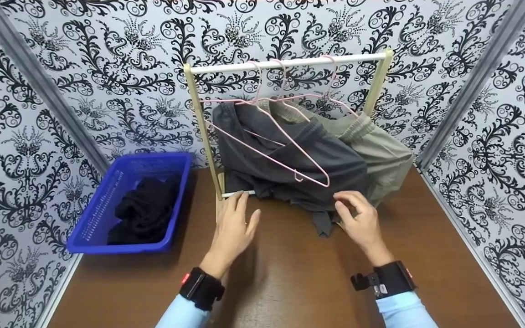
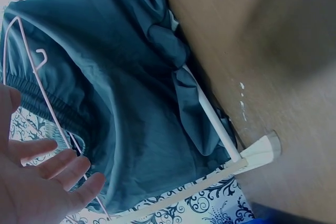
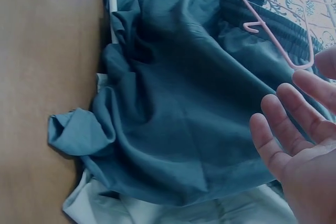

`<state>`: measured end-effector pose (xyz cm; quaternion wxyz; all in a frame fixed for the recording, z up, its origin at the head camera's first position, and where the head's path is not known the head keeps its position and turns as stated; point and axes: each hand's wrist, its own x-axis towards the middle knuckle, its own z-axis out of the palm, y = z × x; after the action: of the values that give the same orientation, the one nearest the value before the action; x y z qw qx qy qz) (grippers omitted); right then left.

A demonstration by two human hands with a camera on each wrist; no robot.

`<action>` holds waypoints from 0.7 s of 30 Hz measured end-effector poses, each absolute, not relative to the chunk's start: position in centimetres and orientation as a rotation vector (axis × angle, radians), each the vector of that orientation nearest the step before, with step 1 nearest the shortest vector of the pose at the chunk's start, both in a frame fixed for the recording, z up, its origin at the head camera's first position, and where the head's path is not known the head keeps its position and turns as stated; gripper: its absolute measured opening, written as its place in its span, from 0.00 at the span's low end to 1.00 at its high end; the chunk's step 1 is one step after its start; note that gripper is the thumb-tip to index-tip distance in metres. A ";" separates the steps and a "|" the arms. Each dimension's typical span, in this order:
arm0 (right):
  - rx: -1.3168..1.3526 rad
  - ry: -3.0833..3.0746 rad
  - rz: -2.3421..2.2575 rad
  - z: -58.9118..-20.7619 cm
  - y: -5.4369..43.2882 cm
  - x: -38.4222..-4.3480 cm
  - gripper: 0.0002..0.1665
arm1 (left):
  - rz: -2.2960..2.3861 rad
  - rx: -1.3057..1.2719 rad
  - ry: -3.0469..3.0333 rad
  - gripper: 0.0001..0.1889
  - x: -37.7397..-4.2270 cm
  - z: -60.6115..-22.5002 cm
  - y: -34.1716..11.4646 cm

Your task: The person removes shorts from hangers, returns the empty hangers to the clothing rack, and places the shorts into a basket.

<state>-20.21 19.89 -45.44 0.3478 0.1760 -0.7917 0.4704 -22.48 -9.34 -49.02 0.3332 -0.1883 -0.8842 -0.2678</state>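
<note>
You look to be partway through hanging clothes: the dark grey elastic-waist garment (image 1: 280, 184) and, behind it to the right, the beige garment (image 1: 385, 155) both hang from the clothes rack (image 1: 353, 58). In front of the grey one, the front pink hanger (image 1: 267, 155) slants toward you from the rail and appears bare. At the far left, the black garment (image 1: 146, 212) lies bunched in the blue plastic basket (image 1: 119, 248), so it is probably the piece left to hang. Your next move likely calls for unhooking that hanger without dragging the grey cloth, then reaching left for the black piece.

Your left hand (image 1: 234, 223) hovers over the table (image 1: 290, 273) near the rack's left foot, palm turned inward, fingers reaching away from you and loosely spread, holding nothing. Your right hand (image 1: 362, 223) hangs just on the near side of the grey garment's lower right; its fingers bend gently inward, thumb apart from them, and it too is without a load. Neither hand seems to touch cloth or hanger.
</note>
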 end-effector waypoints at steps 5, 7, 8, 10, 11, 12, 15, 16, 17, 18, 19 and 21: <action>0.468 -2.037 1.241 -44.1 20.0 -20.4 0.10 | -0.690 -0.489 -2.364 0.28 -22.5 -48.4 -8.8; 0.471 -2.031 1.247 -43.6 20.0 -20.5 0.10 | -0.684 -0.494 -2.371 0.28 -22.5 -48.2 -8.6; 0.473 -2.029 1.247 -43.4 20.1 -20.5 0.09 | -0.680 -0.496 -2.371 0.28 -22.6 -48.2 -8.5; 0.479 -2.027 1.239 -43.4 20.4 -21.1 0.09 | -0.674 -0.497 -2.374 0.28 -22.6 -48.2 -8.3; 0.479 -2.028 1.233 -43.7 20.6 -21.5 0.09 | -0.676 -0.499 -2.378 0.27 -22.7 -48.1 -8.3; 0.482 -2.026 1.226 -43.9 20.9 -21.9 0.10 | -0.679 -0.501 -2.383 0.27 -22.7 -48.1 -8.2; 0.498 -2.016 1.235 -44.5 21.7 -23.2 0.10 | -0.687 -0.514 -2.398 0.27 -22.7 -47.9 -7.9; 0.505 -2.012 1.238 -44.7 21.9 -23.6 0.10 | -0.688 -0.520 -2.399 0.27 -22.7 -47.9 -7.8; 0.510 -2.011 1.238 -44.4 22.0 -23.7 0.10 | -0.689 -0.526 -2.399 0.26 -22.7 -47.9 -7.7; 0.520 -2.006 1.240 -44.1 22.0 -23.7 0.10 | -0.687 -0.533 -2.397 0.26 -22.7 -47.8 -7.6; 0.526 -2.002 1.240 -43.9 22.1 -23.8 0.10 | -0.684 -0.540 -2.393 0.26 -22.7 -47.7 -7.5; 0.533 -1.996 1.219 -43.3 22.2 -24.0 0.10 | -0.677 -0.550 -2.385 0.26 -22.8 -47.7 -7.3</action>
<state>-24.03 22.20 -43.32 0.3630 0.2069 -0.7753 0.4736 -22.81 -7.30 -47.70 0.2965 -0.2069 -0.8968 -0.2547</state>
